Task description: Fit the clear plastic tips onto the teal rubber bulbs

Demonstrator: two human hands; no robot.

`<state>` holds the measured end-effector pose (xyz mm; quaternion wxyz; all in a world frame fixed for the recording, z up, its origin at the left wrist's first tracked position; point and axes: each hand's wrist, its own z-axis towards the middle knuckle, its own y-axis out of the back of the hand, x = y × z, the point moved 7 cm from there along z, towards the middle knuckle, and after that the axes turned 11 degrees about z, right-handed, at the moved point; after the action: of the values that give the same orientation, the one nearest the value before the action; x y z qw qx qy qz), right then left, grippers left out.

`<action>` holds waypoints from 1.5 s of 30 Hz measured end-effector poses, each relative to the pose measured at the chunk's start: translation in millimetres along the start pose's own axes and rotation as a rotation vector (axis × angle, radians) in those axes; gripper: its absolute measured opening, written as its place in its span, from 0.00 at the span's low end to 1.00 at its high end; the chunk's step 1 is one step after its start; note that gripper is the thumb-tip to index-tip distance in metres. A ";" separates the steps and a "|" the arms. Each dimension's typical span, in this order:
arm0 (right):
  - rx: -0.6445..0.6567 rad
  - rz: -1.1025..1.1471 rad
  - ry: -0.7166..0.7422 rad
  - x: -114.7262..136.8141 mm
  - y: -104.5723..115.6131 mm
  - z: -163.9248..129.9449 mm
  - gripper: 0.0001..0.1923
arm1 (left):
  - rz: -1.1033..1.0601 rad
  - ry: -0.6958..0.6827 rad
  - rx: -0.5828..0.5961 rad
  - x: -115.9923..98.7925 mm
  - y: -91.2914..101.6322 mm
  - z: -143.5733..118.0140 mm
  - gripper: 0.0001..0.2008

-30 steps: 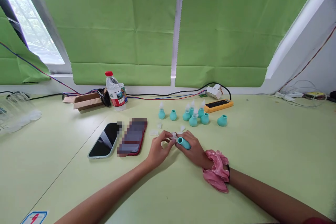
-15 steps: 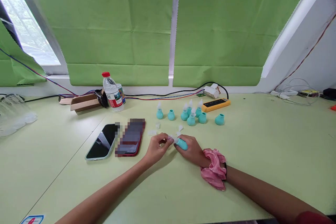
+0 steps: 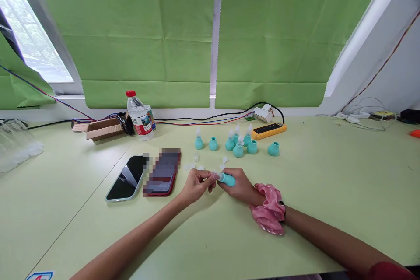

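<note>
Right hand [image 3: 240,185] is gripping the teal bulb [image 3: 227,179] on its side, low over the table [image 3: 328,192] — left hand [image 3: 196,184] is pinching a clear tip [image 3: 214,175] (small, blurry) at the bulb's open end.

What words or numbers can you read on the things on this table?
None can be read.
Water bottle: the red and white label has print, too small to read.
Yellow device: marks on its dark panel, too small to read.
Sticker at the table edge: a red sign, cut off by the picture edge.
Red phone: screen blurred out.
Black phone: screen dark, no text.
</note>
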<state>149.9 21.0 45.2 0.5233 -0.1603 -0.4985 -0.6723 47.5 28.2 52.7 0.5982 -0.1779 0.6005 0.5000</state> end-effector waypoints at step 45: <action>-0.045 0.533 -0.329 -18.3 -5.3 -6.5 0.15 | 1.343 -0.071 -0.264 20.7 26.9 4.9 0.10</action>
<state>154.7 25.3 26.1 0.5899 -0.4035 -0.5017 -0.4874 23.8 52.0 45.7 0.1512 0.1782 0.4946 0.8371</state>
